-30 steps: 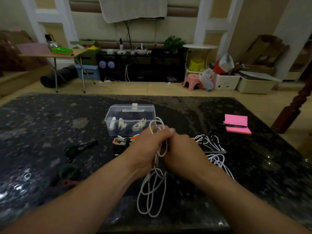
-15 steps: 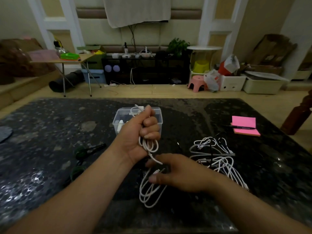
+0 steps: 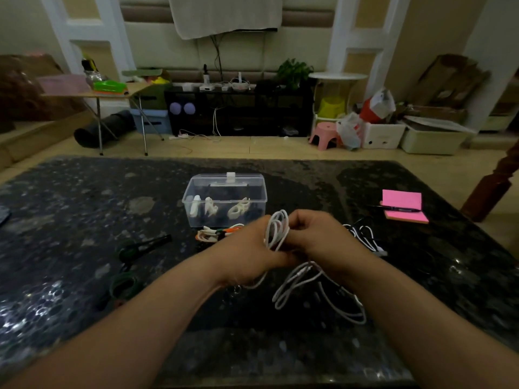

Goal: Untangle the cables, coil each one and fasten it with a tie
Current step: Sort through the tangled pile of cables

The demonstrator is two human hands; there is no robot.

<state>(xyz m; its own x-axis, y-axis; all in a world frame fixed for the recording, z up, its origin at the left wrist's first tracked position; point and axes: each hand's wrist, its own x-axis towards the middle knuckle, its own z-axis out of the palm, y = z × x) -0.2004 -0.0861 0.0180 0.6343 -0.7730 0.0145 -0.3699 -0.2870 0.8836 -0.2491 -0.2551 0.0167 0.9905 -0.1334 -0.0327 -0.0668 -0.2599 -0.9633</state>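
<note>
Loops of cable [image 3: 276,230] sit clenched in the left grip [image 3: 248,248], the right grip [image 3: 317,237] pinching them too — best feed slack evenly, turns matched in size.

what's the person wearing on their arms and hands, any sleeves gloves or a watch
Nothing worn shows. The left hand and right hand have no gloves, rings or watch visible, and both forearms are sleeveless to the picture's edge.

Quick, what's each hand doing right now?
Left hand: grips the white cable coil.
Right hand: holds the same cable.
</note>
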